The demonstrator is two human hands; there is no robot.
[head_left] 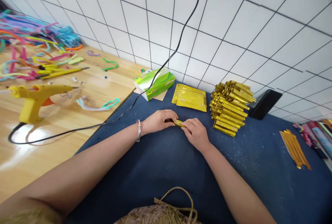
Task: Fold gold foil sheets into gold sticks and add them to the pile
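Between my two hands, over the dark blue cloth (160, 161), is a small gold foil piece (178, 123). My left hand (159, 121), with a silver bangle at the wrist, pinches its left end. The fingers of my right hand (196, 133) are closed on its right end. Most of the piece is hidden by my fingers. Just beyond my hands lie flat gold foil sheets (191, 98). To their right stands a pile of folded gold strips (229, 108).
A yellow glue gun (35, 101) lies on the wooden table (64, 127) at left, its black cord crossing toward the tiled wall. Pipe cleaners (33, 47) are heaped behind it. A green tissue box (155, 83), a black phone (266, 104) and orange-gold strips (295, 149) lie around the cloth.
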